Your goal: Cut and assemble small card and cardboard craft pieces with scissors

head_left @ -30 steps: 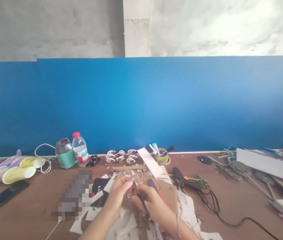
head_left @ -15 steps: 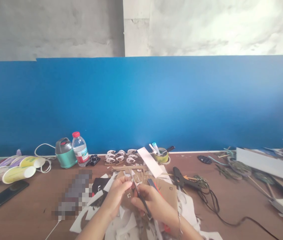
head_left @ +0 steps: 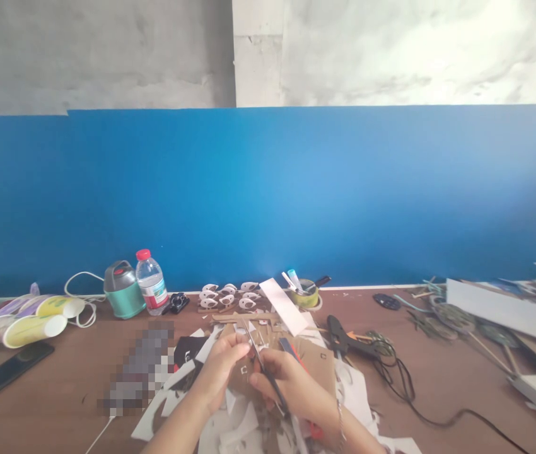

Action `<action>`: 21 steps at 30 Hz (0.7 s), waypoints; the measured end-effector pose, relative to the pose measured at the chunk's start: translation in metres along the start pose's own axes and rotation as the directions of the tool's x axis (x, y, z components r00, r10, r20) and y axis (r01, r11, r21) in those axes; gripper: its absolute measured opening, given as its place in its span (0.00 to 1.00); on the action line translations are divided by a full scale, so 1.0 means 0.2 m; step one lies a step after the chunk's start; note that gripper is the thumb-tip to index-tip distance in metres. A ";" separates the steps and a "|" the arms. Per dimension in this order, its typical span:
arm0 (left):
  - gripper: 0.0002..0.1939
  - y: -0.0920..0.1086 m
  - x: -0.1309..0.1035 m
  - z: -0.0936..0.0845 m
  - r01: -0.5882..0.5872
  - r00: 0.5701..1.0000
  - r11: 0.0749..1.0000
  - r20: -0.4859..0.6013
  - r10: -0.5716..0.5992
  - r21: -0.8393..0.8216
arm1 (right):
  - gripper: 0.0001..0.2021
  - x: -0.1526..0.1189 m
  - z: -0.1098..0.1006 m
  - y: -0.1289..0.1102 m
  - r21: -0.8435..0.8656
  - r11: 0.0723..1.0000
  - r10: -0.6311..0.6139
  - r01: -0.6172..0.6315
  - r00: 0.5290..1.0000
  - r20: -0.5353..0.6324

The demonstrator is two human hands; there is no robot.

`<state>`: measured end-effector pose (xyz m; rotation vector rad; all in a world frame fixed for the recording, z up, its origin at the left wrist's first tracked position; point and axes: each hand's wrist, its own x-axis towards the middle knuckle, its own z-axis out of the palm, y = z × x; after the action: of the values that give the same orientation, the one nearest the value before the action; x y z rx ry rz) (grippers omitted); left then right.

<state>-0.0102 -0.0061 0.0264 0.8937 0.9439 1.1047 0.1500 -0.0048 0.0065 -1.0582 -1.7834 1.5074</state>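
My right hand (head_left: 282, 378) is closed round the dark handles of a pair of scissors (head_left: 268, 372), whose blades point up and away from me. Close against the blades, my left hand (head_left: 225, 359) has thumb and fingers pinched together; what they hold is too small to make out. Under both hands lie a brown cardboard piece (head_left: 318, 366) and a heap of white paper scraps (head_left: 237, 429). Beyond them, several white paper shapes with dark spots (head_left: 227, 296) stand in rows.
A glue gun (head_left: 338, 337) with a black cord lies to the right. A white strip (head_left: 284, 306) leans near a yellow-green holder (head_left: 306, 297) with pens. A water bottle (head_left: 151, 284), a teal container (head_left: 125, 299) and paper cups (head_left: 36, 329) stand or lie left. A blue partition (head_left: 268, 195) closes the back.
Almost nothing differs. Both hands and the scissors stay in nearly the same place, with only a slight shift of the right fingers and handles.
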 end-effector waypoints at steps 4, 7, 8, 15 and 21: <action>0.09 0.00 0.00 0.00 -0.005 1.000 1.000 0.006 0.005 0.011 | 0.07 0.00 0.00 -0.01 0.011 1.000 -0.009 0.009 0.999 0.031; 0.08 0.00 0.00 0.00 -0.013 1.000 1.000 0.010 0.013 0.014 | 0.07 0.00 0.00 -0.02 0.016 1.000 -0.009 0.008 0.999 0.036; 0.08 0.00 0.00 0.00 -0.012 1.000 1.000 0.011 0.012 0.013 | 0.07 0.00 0.00 -0.02 0.016 1.000 -0.007 0.006 0.999 0.035; 0.09 0.00 0.00 -0.01 -0.009 1.000 1.000 0.021 0.008 0.011 | 0.09 0.00 -0.01 -0.02 0.060 0.998 -0.010 0.006 0.998 0.068; 0.11 -0.02 0.01 -0.02 0.006 0.999 1.000 0.047 -0.007 0.006 | 0.10 0.00 -0.01 -0.01 0.084 0.996 -0.006 -0.002 0.996 0.092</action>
<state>-0.0124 -0.0042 0.0214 0.9169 0.9114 1.0717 0.1504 -0.0040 0.0097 -0.9594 -1.7650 1.6398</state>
